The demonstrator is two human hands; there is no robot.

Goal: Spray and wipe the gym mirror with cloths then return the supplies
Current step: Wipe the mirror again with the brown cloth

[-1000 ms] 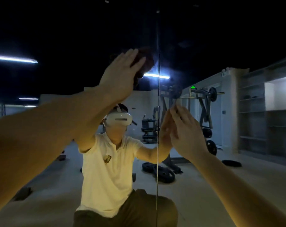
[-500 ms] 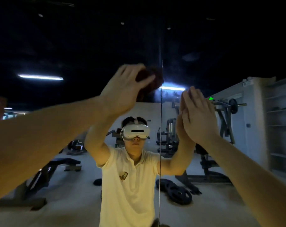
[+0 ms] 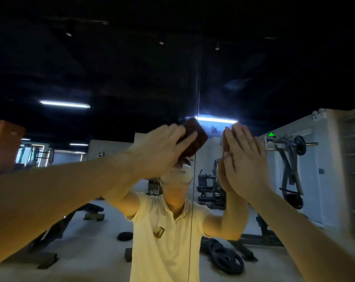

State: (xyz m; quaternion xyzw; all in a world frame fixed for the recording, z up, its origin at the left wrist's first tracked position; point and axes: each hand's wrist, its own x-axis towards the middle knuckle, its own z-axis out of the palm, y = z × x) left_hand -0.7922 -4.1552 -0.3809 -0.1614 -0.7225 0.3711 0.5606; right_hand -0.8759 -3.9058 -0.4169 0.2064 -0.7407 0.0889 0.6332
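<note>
— Where is the cloth?
— On the mirror, across its seam, at one o'clock from the left hand; straight fingers press it flat, none curled round it.
— And the right hand?
— At three o'clock of the cloth; fingers straight, together, flat against the glass; it holds nothing.

A gym — the wall mirror reflects weight plates, a bench and a plate-loaded rack
</note>
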